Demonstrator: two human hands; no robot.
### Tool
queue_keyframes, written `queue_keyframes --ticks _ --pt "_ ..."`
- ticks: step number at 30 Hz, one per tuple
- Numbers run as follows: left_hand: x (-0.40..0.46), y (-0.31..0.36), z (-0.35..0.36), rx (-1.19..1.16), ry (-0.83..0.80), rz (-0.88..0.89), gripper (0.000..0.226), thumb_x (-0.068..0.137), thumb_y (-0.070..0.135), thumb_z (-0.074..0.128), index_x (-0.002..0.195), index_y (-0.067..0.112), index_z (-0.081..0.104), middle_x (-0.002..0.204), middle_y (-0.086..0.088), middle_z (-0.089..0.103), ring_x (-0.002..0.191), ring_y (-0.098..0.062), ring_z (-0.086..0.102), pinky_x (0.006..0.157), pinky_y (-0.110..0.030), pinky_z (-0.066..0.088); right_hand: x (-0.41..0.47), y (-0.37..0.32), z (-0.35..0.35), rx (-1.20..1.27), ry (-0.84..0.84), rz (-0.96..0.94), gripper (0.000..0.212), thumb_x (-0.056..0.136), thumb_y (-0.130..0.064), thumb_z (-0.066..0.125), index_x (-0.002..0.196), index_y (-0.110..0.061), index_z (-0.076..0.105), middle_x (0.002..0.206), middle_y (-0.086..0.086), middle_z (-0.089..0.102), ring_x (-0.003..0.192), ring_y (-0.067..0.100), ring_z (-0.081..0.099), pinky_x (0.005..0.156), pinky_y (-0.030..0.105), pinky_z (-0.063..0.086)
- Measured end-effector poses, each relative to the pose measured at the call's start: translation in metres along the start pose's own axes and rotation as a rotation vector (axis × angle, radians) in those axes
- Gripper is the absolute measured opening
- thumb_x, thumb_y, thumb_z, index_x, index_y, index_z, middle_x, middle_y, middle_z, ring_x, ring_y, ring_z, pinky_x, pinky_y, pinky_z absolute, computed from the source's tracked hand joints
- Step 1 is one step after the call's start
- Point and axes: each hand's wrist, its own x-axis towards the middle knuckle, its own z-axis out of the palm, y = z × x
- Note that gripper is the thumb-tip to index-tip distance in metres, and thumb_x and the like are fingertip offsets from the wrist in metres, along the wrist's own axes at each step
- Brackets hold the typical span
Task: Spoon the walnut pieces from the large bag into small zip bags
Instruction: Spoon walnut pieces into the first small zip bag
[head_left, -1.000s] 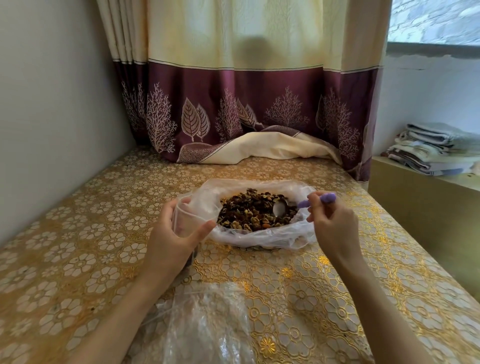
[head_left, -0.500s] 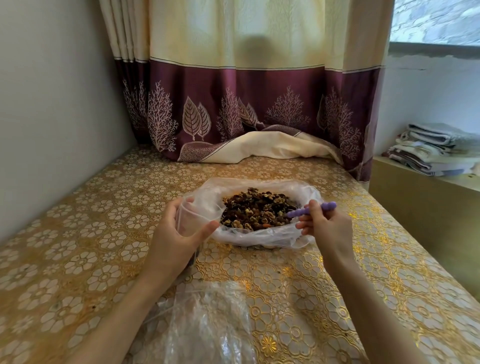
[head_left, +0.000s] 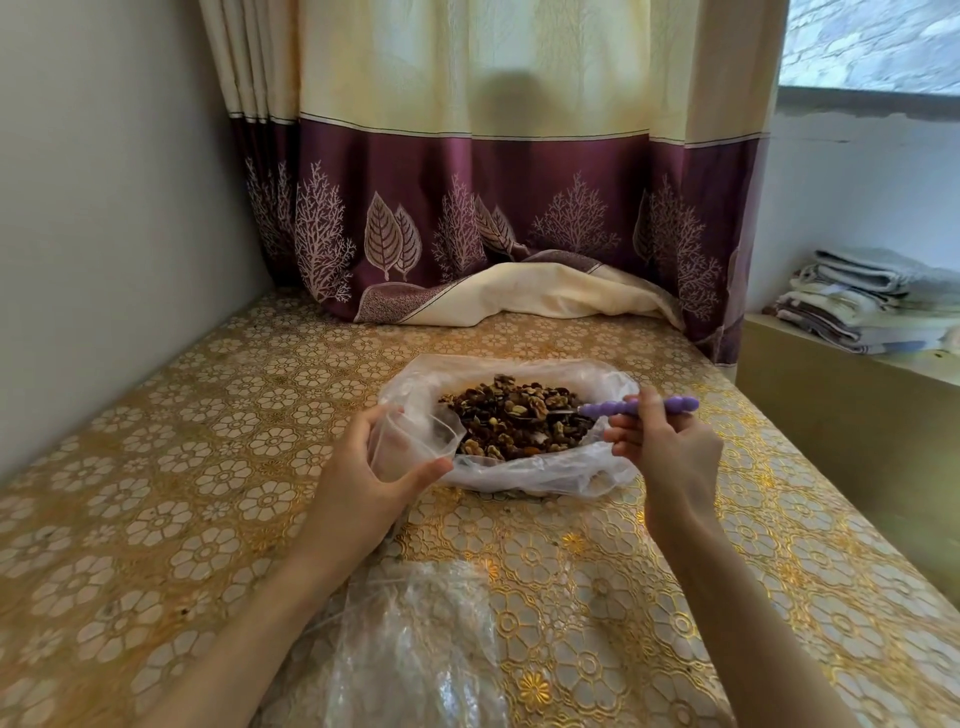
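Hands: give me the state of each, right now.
Left hand: holds the small zip bag open beside the large bag.
Right hand: grips the purple-handled spoon, bowl in the walnut pieces.

large bag (head_left: 519, 475): clear plastic, mouth spread wide open, lying on the table | walnut pieces (head_left: 514, 421): brown, heaped inside the large bag | small zip bag (head_left: 410, 441): clear, held open at 9 o'clock of the heap | spoon (head_left: 636, 406): purple beaded handle, bowl buried in the heap from 3 o'clock
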Motion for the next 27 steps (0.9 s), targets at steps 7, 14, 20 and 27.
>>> queue_keyframes --ticks 7,14,20,27 --pt "0.0 -0.002 0.001 0.015 -0.008 -0.038 0.091 0.053 0.066 0.065 0.13 0.025 0.042 0.116 0.018 0.045 0.112 -0.01 0.048 0.092 -0.029 0.046 -0.022 -0.023 0.016 0.127 -0.181 -0.036 0.03 0.098 -0.019 0.047 0.08 0.0 0.061 0.071 0.009 0.072 0.051 0.012 0.058 0.047 0.017 0.048" --pt "0.003 -0.006 0.002 -0.011 -0.035 -0.082 0.095 0.052 0.068 0.065 0.131 0.022 0.04 0.129 0.004 0.051 0.116 -0.015 0.051 0.096 -0.036 0.046 -0.048 -0.031 0.03 0.122 -0.349 -0.116 0.033 0.096 -0.015 0.047 0.07 -0.015 0.067 0.066 0.002 0.071 0.053 0.014 0.059 0.049 0.018 0.049" --pt "0.002 -0.004 0.003 -0.073 -0.022 -0.082 0.082 0.051 0.067 0.067 0.119 0.027 0.043 0.101 0.017 0.06 0.083 0.012 0.059 0.063 -0.004 0.046 -0.059 -0.027 0.037 0.072 -0.512 -0.242 0.02 0.088 -0.025 0.05 0.091 -0.011 0.064 0.083 0.003 0.074 0.063 0.023 0.063 0.055 0.025 0.053" --pt "0.005 -0.007 -0.001 -0.043 0.024 -0.083 0.108 0.042 0.085 0.06 0.125 0.018 0.043 0.113 0.003 0.06 0.098 -0.008 0.06 0.082 -0.025 0.053 -0.052 -0.025 0.033 0.145 -0.524 -0.224 0.025 0.088 -0.022 0.049 0.097 -0.003 0.062 0.087 0.007 0.074 0.065 0.022 0.063 0.058 0.024 0.053"
